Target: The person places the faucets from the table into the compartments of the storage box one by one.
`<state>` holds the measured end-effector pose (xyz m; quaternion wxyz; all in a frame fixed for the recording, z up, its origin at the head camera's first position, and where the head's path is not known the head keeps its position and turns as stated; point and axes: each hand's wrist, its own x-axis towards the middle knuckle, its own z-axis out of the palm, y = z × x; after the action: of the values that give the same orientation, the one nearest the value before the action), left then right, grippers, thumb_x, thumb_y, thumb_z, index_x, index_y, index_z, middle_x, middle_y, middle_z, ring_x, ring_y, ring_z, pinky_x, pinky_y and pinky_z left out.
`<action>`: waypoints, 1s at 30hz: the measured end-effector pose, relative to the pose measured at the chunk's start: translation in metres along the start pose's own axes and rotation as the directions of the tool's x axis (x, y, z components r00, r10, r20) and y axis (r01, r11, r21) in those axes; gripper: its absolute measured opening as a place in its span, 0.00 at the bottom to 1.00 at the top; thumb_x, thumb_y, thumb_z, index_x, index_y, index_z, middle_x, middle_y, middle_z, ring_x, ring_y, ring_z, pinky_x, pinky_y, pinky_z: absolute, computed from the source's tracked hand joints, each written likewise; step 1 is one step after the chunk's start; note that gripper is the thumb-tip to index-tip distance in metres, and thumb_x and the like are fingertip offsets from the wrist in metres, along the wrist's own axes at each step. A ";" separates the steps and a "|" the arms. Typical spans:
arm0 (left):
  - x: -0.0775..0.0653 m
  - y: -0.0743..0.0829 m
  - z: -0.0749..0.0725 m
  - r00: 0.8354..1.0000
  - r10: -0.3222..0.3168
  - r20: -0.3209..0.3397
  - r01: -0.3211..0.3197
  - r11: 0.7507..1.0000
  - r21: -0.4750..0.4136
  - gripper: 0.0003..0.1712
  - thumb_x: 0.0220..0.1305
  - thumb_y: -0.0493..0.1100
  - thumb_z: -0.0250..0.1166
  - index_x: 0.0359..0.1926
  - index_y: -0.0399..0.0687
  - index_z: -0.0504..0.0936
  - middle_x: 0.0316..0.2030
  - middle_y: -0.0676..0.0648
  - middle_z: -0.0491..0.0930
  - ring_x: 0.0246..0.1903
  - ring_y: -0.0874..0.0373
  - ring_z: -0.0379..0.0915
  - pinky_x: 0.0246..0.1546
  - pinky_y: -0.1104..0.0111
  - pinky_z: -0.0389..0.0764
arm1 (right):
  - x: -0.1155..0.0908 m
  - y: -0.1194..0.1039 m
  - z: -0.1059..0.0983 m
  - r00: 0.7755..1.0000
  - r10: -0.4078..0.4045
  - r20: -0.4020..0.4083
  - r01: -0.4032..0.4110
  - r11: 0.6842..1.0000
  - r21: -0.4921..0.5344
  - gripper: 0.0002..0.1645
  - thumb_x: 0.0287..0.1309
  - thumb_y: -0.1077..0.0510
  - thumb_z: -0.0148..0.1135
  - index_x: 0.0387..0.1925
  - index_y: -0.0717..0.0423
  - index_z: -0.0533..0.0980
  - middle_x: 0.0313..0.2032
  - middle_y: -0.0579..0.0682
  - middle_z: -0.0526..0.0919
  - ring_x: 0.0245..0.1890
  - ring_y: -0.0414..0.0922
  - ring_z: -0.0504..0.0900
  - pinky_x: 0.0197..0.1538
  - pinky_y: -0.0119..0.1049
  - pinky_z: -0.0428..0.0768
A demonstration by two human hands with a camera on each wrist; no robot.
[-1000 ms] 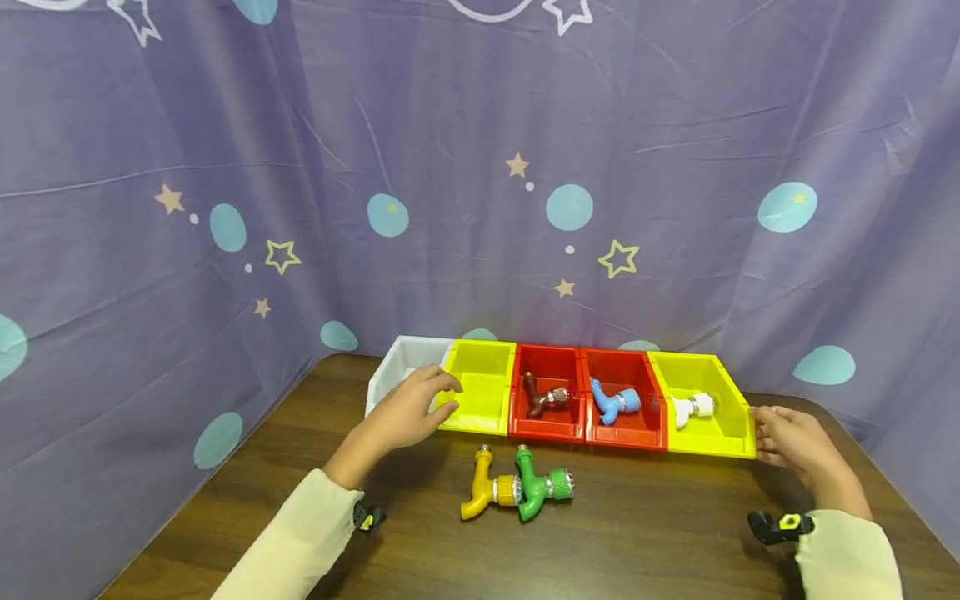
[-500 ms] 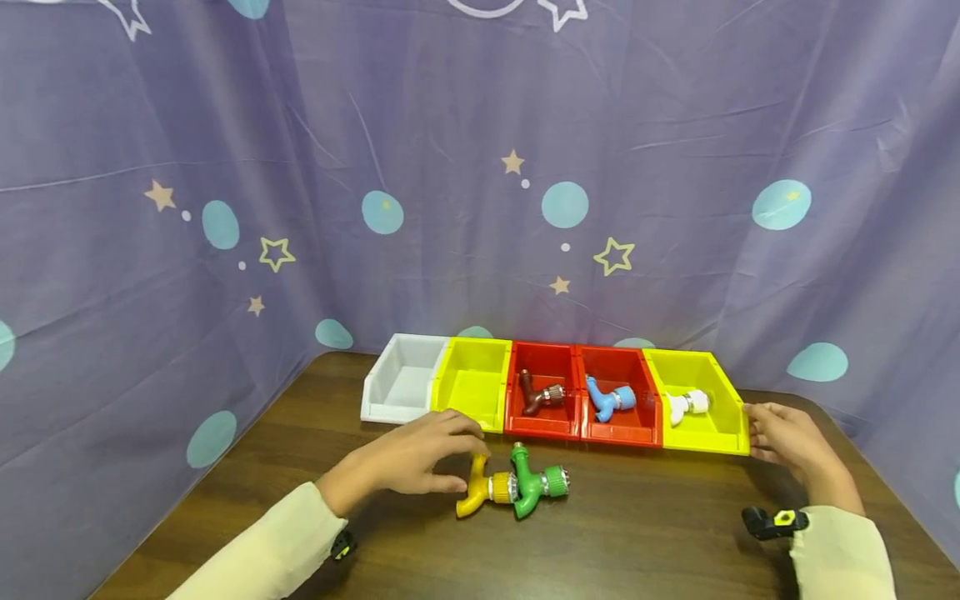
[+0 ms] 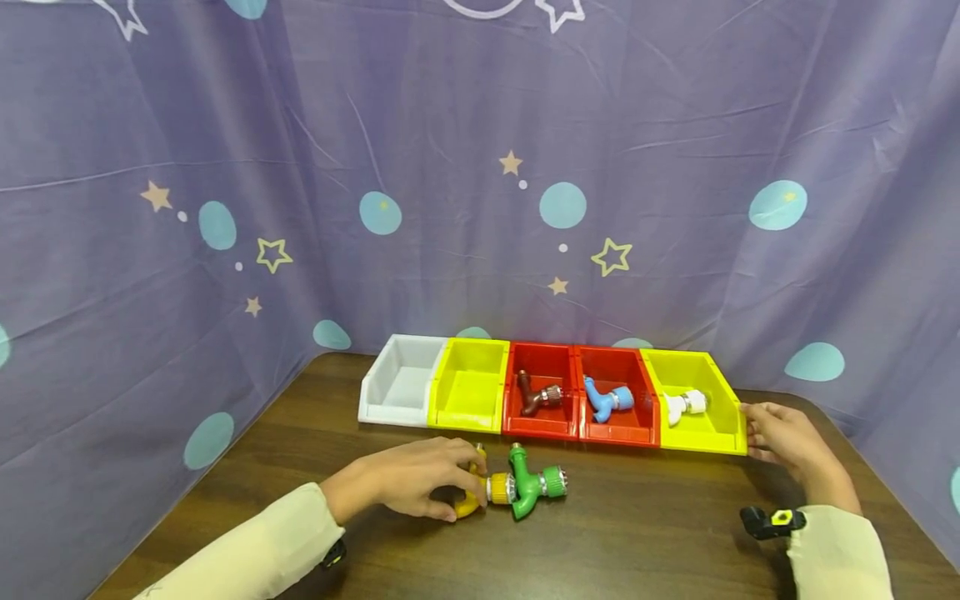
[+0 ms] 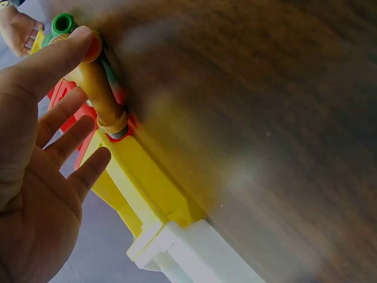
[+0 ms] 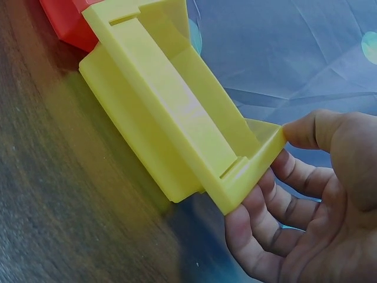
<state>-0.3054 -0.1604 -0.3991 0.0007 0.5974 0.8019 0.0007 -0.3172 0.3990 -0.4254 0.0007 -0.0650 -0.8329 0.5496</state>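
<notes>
My left hand (image 3: 416,477) is over a yellow tap (image 3: 500,489) lying on the table, its thumb and fingers curled round the spout and body. In the left wrist view the thumb overlaps the spout of the yellow tap (image 4: 99,88); the index finger is mostly hidden. A green tap (image 3: 528,485) lies against the yellow one's knob. My right hand (image 3: 787,437) pinches the side edge of the rightmost yellow bin (image 3: 723,437), thumb on top and fingers beneath, as the right wrist view shows. Inside that bin lies a white tap (image 3: 684,406).
Joined to that bin in a row are a red bin (image 3: 621,435) with a blue tap (image 3: 609,400), a red bin (image 3: 540,427) with a brown tap (image 3: 536,395), a yellow bin (image 3: 468,400) and a white bin (image 3: 401,396). A purple patterned curtain (image 3: 450,125) hangs behind.
My left hand has come from over the white and yellow bins down towards me to the yellow tap and closed round it. My right hand has stayed on the bin edge.
</notes>
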 end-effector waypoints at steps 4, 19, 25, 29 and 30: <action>0.002 0.001 0.000 0.999 -0.006 0.038 0.005 1.000 0.015 0.22 0.64 0.55 0.72 0.59 0.70 0.82 0.64 0.54 0.73 0.65 0.58 0.67 0.66 0.60 0.70 | -0.001 -0.001 0.001 1.000 0.001 0.005 -0.001 1.000 -0.016 0.29 0.79 0.46 0.43 0.53 0.72 0.68 0.36 0.51 0.72 0.33 0.40 0.78 0.38 0.37 0.85; 0.007 0.003 0.000 0.997 -0.011 0.073 0.006 0.998 0.061 0.20 0.64 0.58 0.70 0.57 0.70 0.81 0.62 0.57 0.73 0.63 0.60 0.67 0.63 0.63 0.72 | -0.001 -0.001 0.001 1.000 -0.011 -0.005 0.012 1.000 0.003 0.25 0.79 0.46 0.44 0.47 0.68 0.71 0.35 0.50 0.72 0.32 0.40 0.78 0.38 0.36 0.85; 0.007 0.007 -0.003 0.995 -0.017 0.094 0.009 0.997 0.082 0.20 0.63 0.60 0.71 0.55 0.71 0.82 0.60 0.58 0.74 0.60 0.61 0.68 0.60 0.66 0.73 | -0.001 0.001 0.002 1.000 -0.010 -0.002 0.010 1.000 0.003 0.26 0.79 0.47 0.43 0.48 0.69 0.70 0.35 0.49 0.72 0.32 0.40 0.78 0.38 0.36 0.85; 0.006 0.010 -0.011 0.994 -0.035 0.099 0.026 0.995 0.093 0.19 0.63 0.59 0.71 0.55 0.70 0.83 0.59 0.58 0.74 0.58 0.61 0.68 0.59 0.66 0.73 | -0.001 0.001 0.002 1.000 -0.012 -0.003 0.012 1.000 0.004 0.26 0.79 0.46 0.43 0.47 0.68 0.70 0.35 0.49 0.72 0.32 0.40 0.78 0.38 0.36 0.85; 0.005 0.011 -0.012 0.994 -0.040 0.097 0.031 0.995 0.098 0.19 0.63 0.59 0.71 0.55 0.70 0.83 0.59 0.58 0.74 0.58 0.61 0.68 0.59 0.66 0.73 | 0.000 0.001 0.002 1.000 -0.012 -0.003 0.012 1.000 0.003 0.26 0.79 0.46 0.43 0.47 0.68 0.70 0.35 0.49 0.72 0.33 0.40 0.78 0.38 0.36 0.85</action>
<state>-0.2965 -0.1521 -0.3866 0.0117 0.5817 0.8105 -0.0675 -0.3169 0.3973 -0.4271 0.0053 -0.0607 -0.8323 0.5509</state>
